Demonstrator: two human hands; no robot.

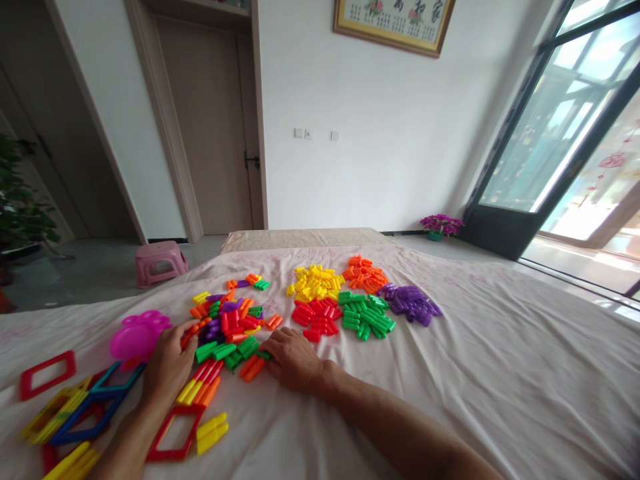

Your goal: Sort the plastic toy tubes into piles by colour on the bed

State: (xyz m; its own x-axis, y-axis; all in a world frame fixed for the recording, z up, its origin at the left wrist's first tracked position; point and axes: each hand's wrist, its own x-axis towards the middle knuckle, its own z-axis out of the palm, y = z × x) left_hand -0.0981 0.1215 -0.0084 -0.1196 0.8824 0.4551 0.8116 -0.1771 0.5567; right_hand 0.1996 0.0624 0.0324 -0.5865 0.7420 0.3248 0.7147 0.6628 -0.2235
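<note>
My left hand (170, 360) is at the left edge of a mixed pile of coloured plastic pieces (233, 323), fingers closed round an orange piece (189, 335). My right hand (293, 359) rests at the pile's near right side, its fingertips pressed on a green piece (264, 355). Orange pieces (253, 367) lie just left of it. Beyond my right hand are sorted heaps: red (317, 318), yellow (315, 283), green (367, 315), orange (365, 274) and purple (411, 303).
A pink tray (137, 337), a red square frame (175, 433) and blue frames (95, 413) lie at the left. Yellow pieces (213, 433) lie near the front of the cloth-covered surface (475, 373). A pink stool (160, 263) stands beyond.
</note>
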